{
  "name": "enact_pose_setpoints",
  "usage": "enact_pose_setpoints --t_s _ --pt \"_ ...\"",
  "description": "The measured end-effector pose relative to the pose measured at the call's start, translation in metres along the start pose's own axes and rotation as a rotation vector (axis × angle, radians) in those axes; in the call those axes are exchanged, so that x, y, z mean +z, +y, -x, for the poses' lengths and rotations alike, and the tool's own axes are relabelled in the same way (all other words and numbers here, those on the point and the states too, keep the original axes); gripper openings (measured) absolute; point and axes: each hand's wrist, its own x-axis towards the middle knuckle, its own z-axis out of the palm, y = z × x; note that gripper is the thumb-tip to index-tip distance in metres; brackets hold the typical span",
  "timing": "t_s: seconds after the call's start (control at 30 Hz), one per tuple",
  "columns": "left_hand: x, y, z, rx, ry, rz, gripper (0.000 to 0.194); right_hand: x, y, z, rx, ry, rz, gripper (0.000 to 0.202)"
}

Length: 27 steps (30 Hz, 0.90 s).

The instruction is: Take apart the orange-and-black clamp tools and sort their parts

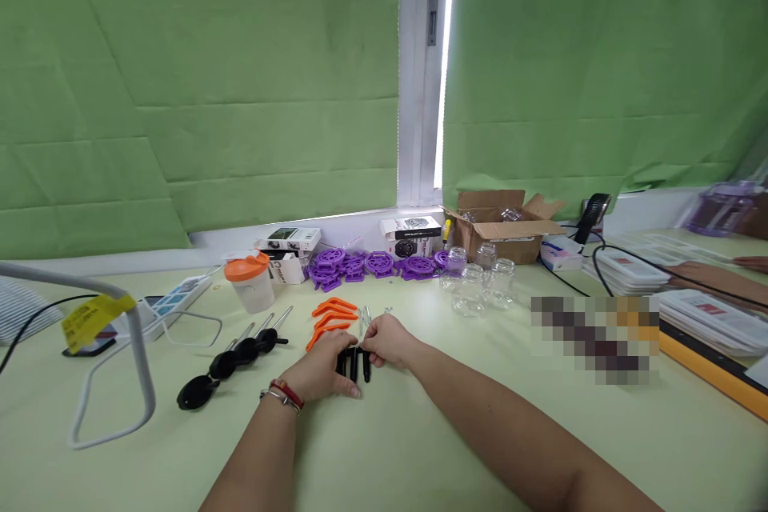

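Note:
Black-handled pieces [354, 366] with thin metal shafts lie side by side between my hands at the middle of the table. My left hand [327, 364] rests beside and partly over them, its thumb and fingers apart. My right hand [384, 340] is closed, with its fingertips pinching the top of the rightmost black handle. Several orange angled pieces [333, 316] lie just beyond my left hand. Left of it sit black round-ended pieces [246, 350] with metal rods.
Purple wheel-like parts [379, 263], clear jars [469, 292] and an open cardboard box [501, 232] line the back. An orange-lidded cup [250, 284] and a grey metal frame [141, 352] stand left. Another person's arm [714, 280] reaches in at the right, by stacked white packs [708, 320].

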Motion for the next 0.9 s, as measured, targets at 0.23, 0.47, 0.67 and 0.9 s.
enact_pose_setpoints --t_s 0.23,0.47,0.67,0.9 --pt "-0.001 0.0 0.001 0.029 -0.026 0.045 0.055 0.009 -0.003 0.002 0.006 0.04 0.015 0.018" --pt "-0.001 -0.003 0.002 0.024 -0.026 0.046 0.053 0.012 0.009 -0.001 -0.032 0.079 -0.011 0.014" --pt "-0.002 -0.003 0.002 0.046 -0.027 0.044 0.054 0.016 0.014 -0.001 -0.044 0.094 -0.04 0.014" --pt "0.0 -0.007 0.0 0.045 -0.015 0.046 0.052 0.02 0.013 0.0 -0.058 0.113 -0.038 0.017"
